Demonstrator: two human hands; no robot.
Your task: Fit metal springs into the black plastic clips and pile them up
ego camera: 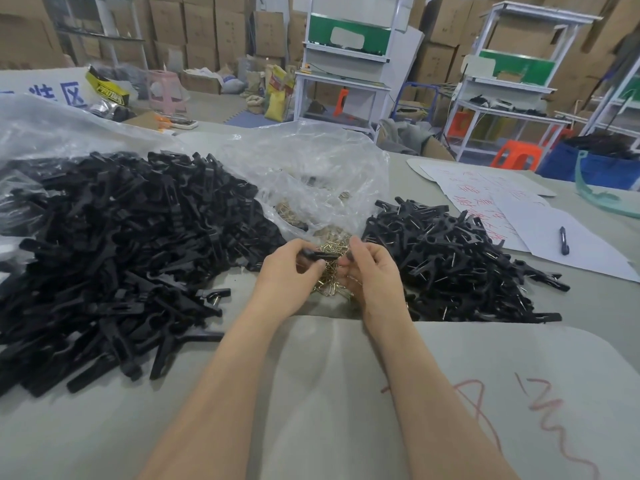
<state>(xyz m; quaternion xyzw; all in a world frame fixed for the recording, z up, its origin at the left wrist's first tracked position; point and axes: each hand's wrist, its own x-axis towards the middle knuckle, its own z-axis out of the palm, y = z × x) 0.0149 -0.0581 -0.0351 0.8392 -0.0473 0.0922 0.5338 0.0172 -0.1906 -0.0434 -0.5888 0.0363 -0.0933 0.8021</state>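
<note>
My left hand (289, 271) grips a black plastic clip (320, 255) held level above a small heap of brass-coloured metal springs (329, 284). My right hand (370, 271) meets the clip's right end with curled fingers; whether it pinches a spring there I cannot tell. A big heap of black clips without springs (121, 244) lies on the left. A smaller pile of clips with metal springs fitted (460, 265) lies on the right.
A clear plastic bag (311, 174) holding more springs lies open behind my hands. White sheets with red writing (485, 199) and a pen (563, 240) lie at the right. Grey table surface (329, 393) stretches in front. Shelving and cardboard boxes stand behind.
</note>
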